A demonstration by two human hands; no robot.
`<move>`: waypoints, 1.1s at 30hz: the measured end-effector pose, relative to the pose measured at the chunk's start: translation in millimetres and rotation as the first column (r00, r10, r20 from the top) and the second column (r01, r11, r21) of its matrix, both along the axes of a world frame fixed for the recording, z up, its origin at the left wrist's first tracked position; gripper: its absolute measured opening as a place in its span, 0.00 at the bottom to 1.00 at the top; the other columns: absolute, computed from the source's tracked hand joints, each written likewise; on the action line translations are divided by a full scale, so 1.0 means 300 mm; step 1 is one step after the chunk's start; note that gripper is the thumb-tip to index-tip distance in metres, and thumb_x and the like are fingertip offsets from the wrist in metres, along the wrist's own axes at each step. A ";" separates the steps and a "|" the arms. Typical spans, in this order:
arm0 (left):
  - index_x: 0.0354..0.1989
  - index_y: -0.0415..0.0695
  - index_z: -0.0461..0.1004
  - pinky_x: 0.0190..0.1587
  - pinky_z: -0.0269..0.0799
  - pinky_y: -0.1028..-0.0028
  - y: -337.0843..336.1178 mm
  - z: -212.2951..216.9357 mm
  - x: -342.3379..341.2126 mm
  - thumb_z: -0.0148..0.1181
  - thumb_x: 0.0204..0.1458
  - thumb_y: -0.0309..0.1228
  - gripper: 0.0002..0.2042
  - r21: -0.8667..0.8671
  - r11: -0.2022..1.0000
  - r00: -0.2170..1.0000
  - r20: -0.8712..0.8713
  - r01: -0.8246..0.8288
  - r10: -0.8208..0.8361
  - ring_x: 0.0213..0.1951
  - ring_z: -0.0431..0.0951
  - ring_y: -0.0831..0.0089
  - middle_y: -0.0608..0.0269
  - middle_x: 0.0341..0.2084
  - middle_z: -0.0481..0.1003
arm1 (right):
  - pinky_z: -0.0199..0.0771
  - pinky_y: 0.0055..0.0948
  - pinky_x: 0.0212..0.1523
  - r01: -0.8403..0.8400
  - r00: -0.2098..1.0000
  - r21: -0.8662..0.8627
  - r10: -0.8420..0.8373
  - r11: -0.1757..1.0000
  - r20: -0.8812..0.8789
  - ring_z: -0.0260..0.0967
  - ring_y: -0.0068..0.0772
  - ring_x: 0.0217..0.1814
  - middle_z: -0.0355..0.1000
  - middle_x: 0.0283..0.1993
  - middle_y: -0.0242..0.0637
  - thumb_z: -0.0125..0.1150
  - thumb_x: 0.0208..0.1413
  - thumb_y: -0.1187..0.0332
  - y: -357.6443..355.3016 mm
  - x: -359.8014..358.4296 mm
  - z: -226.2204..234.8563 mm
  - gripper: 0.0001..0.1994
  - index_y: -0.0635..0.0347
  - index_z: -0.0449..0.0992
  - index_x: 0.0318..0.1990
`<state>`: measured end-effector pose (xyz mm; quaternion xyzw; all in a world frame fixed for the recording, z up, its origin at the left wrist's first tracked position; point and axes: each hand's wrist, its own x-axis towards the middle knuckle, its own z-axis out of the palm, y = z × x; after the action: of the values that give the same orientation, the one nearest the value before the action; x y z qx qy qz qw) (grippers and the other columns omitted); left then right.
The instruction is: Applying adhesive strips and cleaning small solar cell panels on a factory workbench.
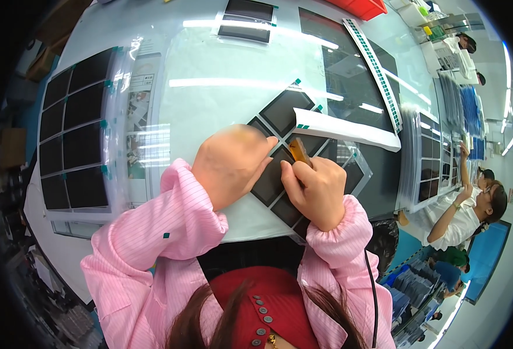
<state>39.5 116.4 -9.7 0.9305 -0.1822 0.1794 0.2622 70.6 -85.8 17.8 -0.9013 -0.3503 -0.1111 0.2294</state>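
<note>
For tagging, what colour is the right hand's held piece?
Held piece: orange; best in the head view.

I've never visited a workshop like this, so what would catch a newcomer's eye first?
Probably the pink striped sleeves, rising from the lower edge against the pale table. Near the centre, the right hand has a small amber piece in its grip over a slanted grid of dark panels, the left hand beside it. A bright red bin stands out at the top edge.
</note>
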 end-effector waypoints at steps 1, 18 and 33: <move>0.48 0.44 0.79 0.36 0.75 0.68 0.000 -0.001 -0.001 0.69 0.51 0.31 0.15 0.002 1.000 1.000 -0.004 -0.002 0.002 0.35 0.77 0.66 0.65 0.31 0.73 | 0.60 0.40 0.20 -0.014 1.000 -0.018 0.014 1.000 -0.008 0.63 0.42 0.16 0.62 0.15 0.38 0.72 0.52 0.69 0.002 0.000 -0.001 0.17 0.58 0.70 0.16; 0.47 0.44 0.80 0.36 0.76 0.67 0.003 -0.002 -0.004 0.69 0.51 0.31 0.15 -0.006 1.000 1.000 -0.006 0.002 -0.002 0.35 0.78 0.66 0.65 0.31 0.73 | 0.60 0.40 0.18 -0.114 0.990 -0.046 0.110 0.992 -0.090 0.63 0.42 0.14 0.60 0.12 0.38 0.71 0.53 0.68 0.012 -0.014 0.001 0.18 0.58 0.70 0.15; 0.48 0.44 0.80 0.36 0.76 0.67 0.001 0.003 -0.002 0.69 0.51 0.31 0.15 0.001 1.000 1.000 -0.010 -0.002 0.003 0.35 0.78 0.66 0.65 0.31 0.74 | 0.60 0.39 0.18 -0.092 0.979 -0.038 0.083 0.995 -0.185 0.63 0.42 0.14 0.60 0.11 0.39 0.70 0.53 0.67 0.001 -0.012 0.038 0.19 0.58 0.69 0.14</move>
<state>39.0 116.8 -8.8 0.9317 -0.1798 0.1750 0.2625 66.9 -85.5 29.1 -0.8964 -0.3696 -0.0095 0.2445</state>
